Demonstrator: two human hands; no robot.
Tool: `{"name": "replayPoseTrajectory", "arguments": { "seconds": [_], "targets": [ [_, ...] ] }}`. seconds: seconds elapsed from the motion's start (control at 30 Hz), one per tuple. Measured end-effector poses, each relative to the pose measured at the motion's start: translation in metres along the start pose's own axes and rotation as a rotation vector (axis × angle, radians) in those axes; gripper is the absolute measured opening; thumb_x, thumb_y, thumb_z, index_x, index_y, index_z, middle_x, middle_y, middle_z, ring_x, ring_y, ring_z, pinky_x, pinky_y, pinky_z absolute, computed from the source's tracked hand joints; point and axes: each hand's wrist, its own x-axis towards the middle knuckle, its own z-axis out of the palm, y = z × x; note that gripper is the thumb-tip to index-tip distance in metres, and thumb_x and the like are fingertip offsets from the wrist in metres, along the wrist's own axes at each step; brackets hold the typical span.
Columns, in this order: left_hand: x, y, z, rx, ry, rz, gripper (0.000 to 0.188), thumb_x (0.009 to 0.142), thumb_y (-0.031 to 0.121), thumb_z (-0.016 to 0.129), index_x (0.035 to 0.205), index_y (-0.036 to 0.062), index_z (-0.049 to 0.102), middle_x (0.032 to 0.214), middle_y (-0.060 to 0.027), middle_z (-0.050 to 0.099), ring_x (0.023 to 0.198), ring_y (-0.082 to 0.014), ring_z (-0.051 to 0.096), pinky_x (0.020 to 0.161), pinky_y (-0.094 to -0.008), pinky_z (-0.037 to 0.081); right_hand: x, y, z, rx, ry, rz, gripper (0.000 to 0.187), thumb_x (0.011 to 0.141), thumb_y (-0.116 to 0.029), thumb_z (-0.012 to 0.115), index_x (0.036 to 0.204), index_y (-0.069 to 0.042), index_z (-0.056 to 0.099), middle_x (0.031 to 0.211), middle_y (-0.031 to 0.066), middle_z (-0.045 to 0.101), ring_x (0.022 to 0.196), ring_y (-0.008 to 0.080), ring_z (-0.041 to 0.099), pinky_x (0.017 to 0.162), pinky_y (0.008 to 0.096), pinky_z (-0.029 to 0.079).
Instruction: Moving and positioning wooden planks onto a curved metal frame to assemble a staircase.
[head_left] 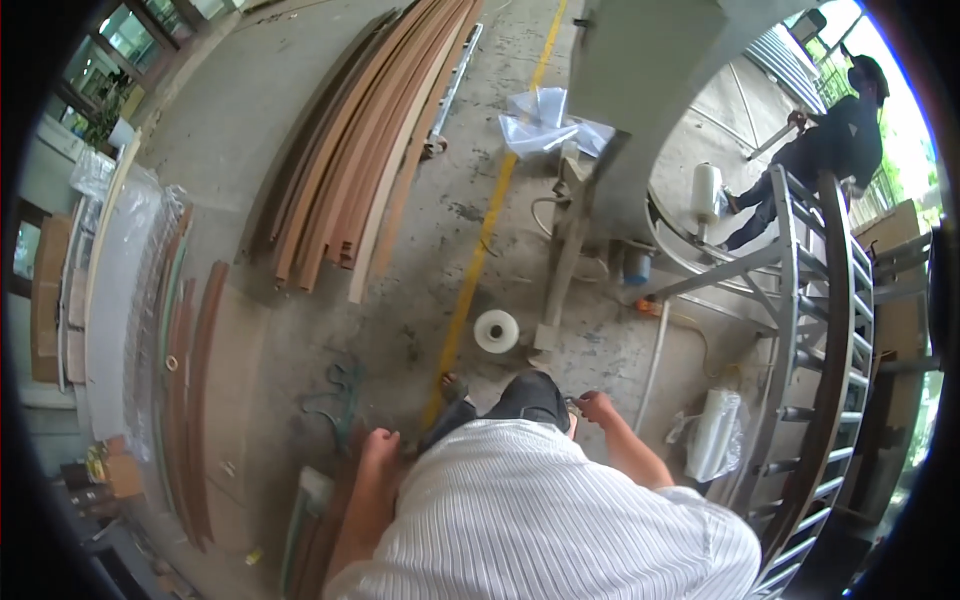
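Note:
My left hand hangs beside my left hip with its fingers curled in, and nothing shows sticking out of it. Close to that arm, brown boards lie on the floor. On my other side, my right hand is beside my right thigh, its fingers bent closed. A small dark thing shows at those fingertips, too small to name. Ahead of my feet a white roll of wrapping film stands on end on the concrete floor, apart from both hands.
Long brown strips lie stacked ahead on the left. A large grey machine stands ahead on the right, with clear plastic sheet beside it. At right are a metal roller frame, a wrapped film roll and another person.

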Motion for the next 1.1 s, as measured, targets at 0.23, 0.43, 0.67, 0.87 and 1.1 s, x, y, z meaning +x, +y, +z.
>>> {"name": "replayPoseTrajectory", "arguments": {
  "seconds": [0.23, 0.43, 0.67, 0.87, 1.1],
  "targets": [
    [0.090, -0.038, -0.112, -0.662, 0.189, -0.121, 0.042, 0.103, 0.040, 0.072, 0.104, -0.0025, 0.073, 0.097, -0.0216, 0.077, 0.091, -0.0335, 0.075, 0.081, -0.0465, 0.057, 0.097, -0.244, 0.031, -0.721, -0.038, -0.573, 0.048, 0.092, -0.052, 0.075, 0.111, -0.008, 0.080, 0.106, 0.0167, 0.080, 0.095, 0.0346, 0.077, 0.083, 0.0450, 0.061],
    [0.285, 0.052, -0.066, -0.058, 0.132, 0.256, 0.033, 0.103, 0.034, 0.071, 0.107, 0.0016, 0.073, 0.091, -0.0172, 0.075, 0.083, -0.0321, 0.073, 0.080, -0.0475, 0.057, 0.365, -0.401, -0.016, -0.471, -0.033, -0.623, 0.032, 0.093, -0.036, 0.066, 0.100, -0.007, 0.081, 0.105, 0.0221, 0.077, 0.105, 0.0419, 0.074, 0.086, 0.0527, 0.060],
    [0.486, 0.270, -0.129, -0.111, -0.122, 0.237, 0.033, 0.101, 0.032, 0.071, 0.116, 0.0035, 0.074, 0.091, -0.0173, 0.075, 0.080, -0.0324, 0.073, 0.076, -0.0486, 0.058, 0.369, -0.726, 0.029, -0.718, -0.070, -0.707, 0.034, 0.092, -0.040, 0.068, 0.115, -0.018, 0.078, 0.115, 0.0127, 0.078, 0.112, 0.0360, 0.073, 0.101, 0.0499, 0.057],
    [0.588, 0.361, -0.132, -0.277, -0.381, 0.099, 0.036, 0.098, 0.031, 0.071, 0.123, 0.0051, 0.075, 0.092, -0.0174, 0.076, 0.077, -0.0327, 0.073, 0.073, -0.0495, 0.058, 0.396, -0.952, -0.100, -0.921, -0.256, -0.541, 0.046, 0.092, -0.046, 0.070, 0.129, -0.018, 0.074, 0.120, 0.0112, 0.079, 0.118, 0.0333, 0.073, 0.099, 0.0475, 0.059],
    [0.824, 0.524, -0.183, -0.257, -0.212, 0.004, 0.035, 0.109, 0.026, 0.063, 0.135, 0.0025, 0.070, 0.111, -0.0113, 0.077, 0.087, -0.0208, 0.071, 0.074, -0.0397, 0.057, 0.595, -1.011, -0.301, -0.323, 0.094, -0.443, 0.045, 0.087, -0.045, 0.075, 0.115, -0.010, 0.078, 0.105, 0.0207, 0.078, 0.102, 0.0394, 0.075, 0.089, 0.0488, 0.060]
  ]
}}
